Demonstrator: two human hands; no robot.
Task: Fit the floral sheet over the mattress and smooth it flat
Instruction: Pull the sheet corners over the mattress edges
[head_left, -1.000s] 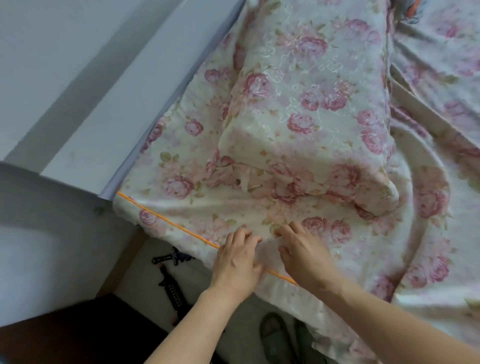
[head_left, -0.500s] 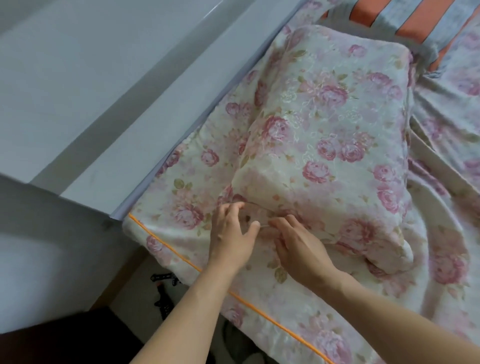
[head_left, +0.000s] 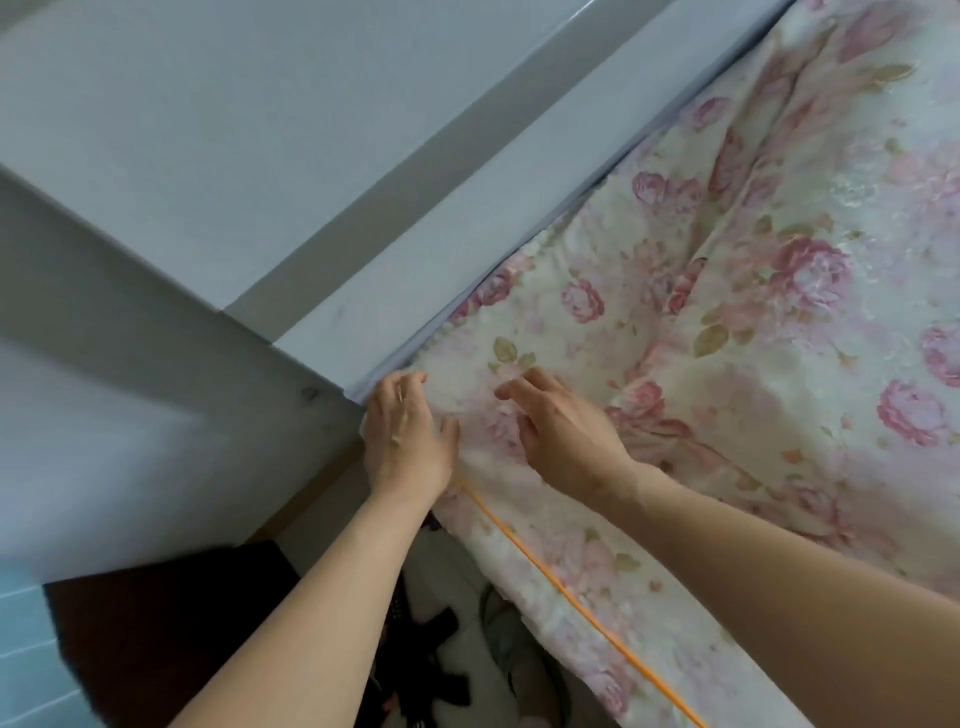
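Pink-rose floral sheet (head_left: 727, 322) is lying rumpled over the mattress corner, its orange piping (head_left: 571, 597) running below both hands; left hand (head_left: 405, 441) is curling fingers onto the cloth by the grey headboard (head_left: 395, 291), right hand (head_left: 561, 431) just beside, fingers bent, pinching fabric

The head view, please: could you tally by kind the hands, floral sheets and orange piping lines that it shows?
Hands: 2, the left hand and the right hand, both at the bed corner.
Floral sheet: 1, still wrinkled.
Orange piping: 1 line, along the sheet's edge.
Total: 4.
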